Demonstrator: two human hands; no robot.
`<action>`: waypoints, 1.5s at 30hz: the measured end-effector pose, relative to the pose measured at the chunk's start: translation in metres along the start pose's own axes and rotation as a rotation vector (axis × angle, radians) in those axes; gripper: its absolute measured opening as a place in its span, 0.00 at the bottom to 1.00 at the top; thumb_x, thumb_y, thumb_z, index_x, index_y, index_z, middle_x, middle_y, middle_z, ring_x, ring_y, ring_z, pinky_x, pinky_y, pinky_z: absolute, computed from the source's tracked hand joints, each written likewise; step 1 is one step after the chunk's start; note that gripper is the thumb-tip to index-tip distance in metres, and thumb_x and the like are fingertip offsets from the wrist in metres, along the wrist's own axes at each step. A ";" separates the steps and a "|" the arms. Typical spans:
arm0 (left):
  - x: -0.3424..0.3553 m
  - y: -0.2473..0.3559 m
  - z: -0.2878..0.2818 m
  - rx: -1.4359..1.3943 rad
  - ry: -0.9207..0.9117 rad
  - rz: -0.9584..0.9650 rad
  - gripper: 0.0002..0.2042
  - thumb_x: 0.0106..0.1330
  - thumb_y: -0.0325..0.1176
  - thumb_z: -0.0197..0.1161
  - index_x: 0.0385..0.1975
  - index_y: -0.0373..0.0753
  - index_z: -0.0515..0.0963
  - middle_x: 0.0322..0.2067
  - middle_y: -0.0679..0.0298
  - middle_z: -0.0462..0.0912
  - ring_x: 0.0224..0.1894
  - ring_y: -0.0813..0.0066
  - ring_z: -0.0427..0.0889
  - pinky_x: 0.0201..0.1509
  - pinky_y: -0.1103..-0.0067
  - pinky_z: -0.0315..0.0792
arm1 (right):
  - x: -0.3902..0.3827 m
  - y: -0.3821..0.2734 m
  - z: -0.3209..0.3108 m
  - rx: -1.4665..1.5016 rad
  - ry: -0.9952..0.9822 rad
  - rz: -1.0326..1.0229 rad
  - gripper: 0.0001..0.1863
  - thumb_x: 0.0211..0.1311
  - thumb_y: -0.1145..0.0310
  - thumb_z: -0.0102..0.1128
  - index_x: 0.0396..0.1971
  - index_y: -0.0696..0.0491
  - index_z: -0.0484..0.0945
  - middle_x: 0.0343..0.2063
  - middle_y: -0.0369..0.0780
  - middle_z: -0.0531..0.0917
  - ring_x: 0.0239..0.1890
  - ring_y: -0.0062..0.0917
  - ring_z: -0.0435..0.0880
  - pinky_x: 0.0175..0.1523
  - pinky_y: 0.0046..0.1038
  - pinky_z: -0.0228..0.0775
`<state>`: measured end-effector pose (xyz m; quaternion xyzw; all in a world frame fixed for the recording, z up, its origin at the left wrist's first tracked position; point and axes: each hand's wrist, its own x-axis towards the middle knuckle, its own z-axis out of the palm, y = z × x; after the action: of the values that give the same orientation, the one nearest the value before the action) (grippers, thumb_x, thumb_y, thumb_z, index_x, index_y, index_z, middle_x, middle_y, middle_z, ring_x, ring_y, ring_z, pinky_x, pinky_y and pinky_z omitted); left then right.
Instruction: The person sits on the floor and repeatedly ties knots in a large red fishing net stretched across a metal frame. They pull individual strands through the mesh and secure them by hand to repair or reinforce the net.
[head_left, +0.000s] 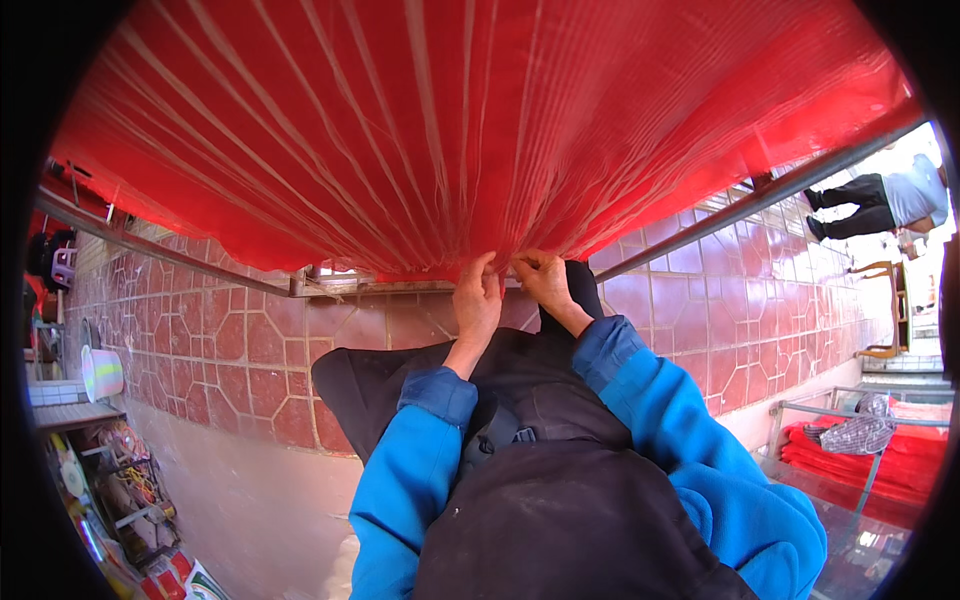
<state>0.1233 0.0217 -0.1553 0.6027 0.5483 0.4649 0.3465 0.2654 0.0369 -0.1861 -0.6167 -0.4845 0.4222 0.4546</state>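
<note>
A wide red cloth or sheet (400, 130), lined with many pale strands, spreads out in front of me. Its strands draw together toward the near edge, right where my fingers are. At that edge, my left hand (478, 305) is closed, thumb and fingers pressed together on the red cloth. Just beside it, my right hand (545, 284) makes a pinch; whatever lies between its fingertips is too small to make out. The two hands are close but apart, with a narrow strip of the red edge between them.
A metal rail (720, 220) and a wooden bar (390, 288) run along the sheet's near side. Reddish tiles (260, 340) cover the floor. Shelves with clutter (130, 470) stand at left, folded red cloth (860, 465) at right. Another person (890, 200) stands far right near a wooden chair (885, 310).
</note>
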 end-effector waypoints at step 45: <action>-0.010 -0.020 0.014 -0.220 -0.071 -0.152 0.03 0.59 0.23 0.61 0.31 0.32 0.77 0.28 0.64 0.81 0.29 0.79 0.78 0.34 0.81 0.72 | -0.026 -0.005 -0.013 0.210 -0.156 0.154 0.06 0.61 0.75 0.55 0.32 0.61 0.78 0.19 0.36 0.80 0.19 0.16 0.76 0.25 0.18 0.67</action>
<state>0.1298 0.0162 -0.1805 0.5340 0.5253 0.4729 0.4639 0.2727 0.0103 -0.1764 -0.5666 -0.4227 0.5507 0.4438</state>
